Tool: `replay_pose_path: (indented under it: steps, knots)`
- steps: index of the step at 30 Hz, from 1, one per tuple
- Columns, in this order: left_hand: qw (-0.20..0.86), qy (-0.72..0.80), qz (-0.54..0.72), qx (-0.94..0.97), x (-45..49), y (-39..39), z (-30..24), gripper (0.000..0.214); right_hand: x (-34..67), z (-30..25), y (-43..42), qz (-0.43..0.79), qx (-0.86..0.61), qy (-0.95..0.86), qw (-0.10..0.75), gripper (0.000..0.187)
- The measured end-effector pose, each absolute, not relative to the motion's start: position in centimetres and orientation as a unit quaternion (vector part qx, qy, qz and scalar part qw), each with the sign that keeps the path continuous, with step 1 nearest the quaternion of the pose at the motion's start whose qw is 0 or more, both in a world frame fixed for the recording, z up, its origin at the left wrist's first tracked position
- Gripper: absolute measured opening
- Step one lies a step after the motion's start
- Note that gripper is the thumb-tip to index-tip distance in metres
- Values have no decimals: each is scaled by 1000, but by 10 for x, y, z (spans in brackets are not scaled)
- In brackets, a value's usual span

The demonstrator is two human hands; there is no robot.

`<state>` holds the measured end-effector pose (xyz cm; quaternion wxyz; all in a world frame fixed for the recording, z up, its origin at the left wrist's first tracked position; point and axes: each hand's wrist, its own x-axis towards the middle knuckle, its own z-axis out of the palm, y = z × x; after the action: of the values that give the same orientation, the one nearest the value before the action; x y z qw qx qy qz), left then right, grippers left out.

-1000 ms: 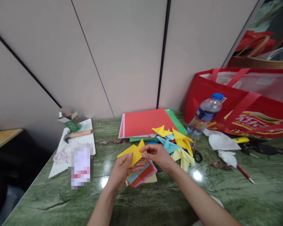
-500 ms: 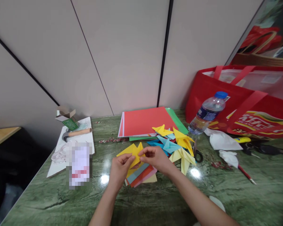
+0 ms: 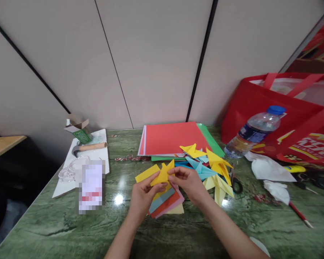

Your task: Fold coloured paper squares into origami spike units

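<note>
Folding occupies both our hands. Our left hand (image 3: 144, 196) and our right hand (image 3: 189, 181) each pinch the yellow paper (image 3: 162, 174) between thumb and fingertips. They are closed on its creased points and hold it lifted just in front of the red sheet stack (image 3: 170, 138), on the side nearer us. Under it, also in front of that stack, a small pile of flat coloured squares (image 3: 167, 205) lies on the green table (image 3: 70, 230). To the front right of the stack lie the folded figures (image 3: 218, 169), yellow and blue, overlapping one another, with scissors (image 3: 236, 185) just beside them. Farther right of the stack a water bottle (image 3: 255, 131) lies tilted beside a red bag (image 3: 259, 97). Left of the stack lies a hammer (image 3: 89, 146). We judge the work partway. Several figures look finished. The yellow piece has pointed flaps, but one flat corner juts out to its left, so its folds seem incomplete. The flat squares are not yet folded.
</note>
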<state>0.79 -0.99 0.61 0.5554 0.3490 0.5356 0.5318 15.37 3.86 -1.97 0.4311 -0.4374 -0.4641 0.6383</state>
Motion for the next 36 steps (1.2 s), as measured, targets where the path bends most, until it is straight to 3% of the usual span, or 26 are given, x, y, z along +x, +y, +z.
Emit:
replay_pose_path:
  steps: [11,17,21,25,36]
  knots:
    - [565,520,554,322,9,-9,3,43,151,-18,36,642,-425,-444,458,18]
    - [556,539,558,298,8,-9,-1,46,147,-10,32,539,-429,-536,488,5]
    - [571,519,558,305,7,-10,-7,33,147,-5,31,496,-403,-589,495,11]
    - [575,508,572,291,9,-11,-8,26,145,-2,29,535,-413,-546,495,11]
    - [603,482,589,240,13,-14,4,32,154,2,33,627,-394,-468,482,16]
